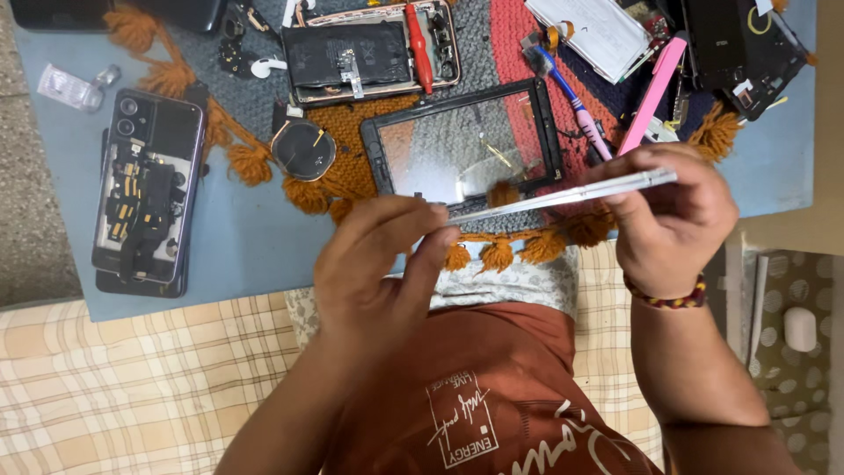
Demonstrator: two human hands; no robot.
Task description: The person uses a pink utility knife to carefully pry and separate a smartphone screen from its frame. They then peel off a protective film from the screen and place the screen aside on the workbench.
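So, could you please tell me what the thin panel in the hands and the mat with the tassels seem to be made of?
The thin panel, held edge-on between the left hand and right hand, looks like metal or glass: pale, rigid, with a bright glossy edge; which one is unclear. The mat looks like woven yarn: ribbed weave in grey, red and orange, matte, with fuzzy orange tassels.

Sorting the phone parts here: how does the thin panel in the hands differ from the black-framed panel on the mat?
The thin panel is held edge-on between left hand and right hand; the black-framed panel lies flat on the mat. The first looks pale, the second see-through. Both are flat and slim.
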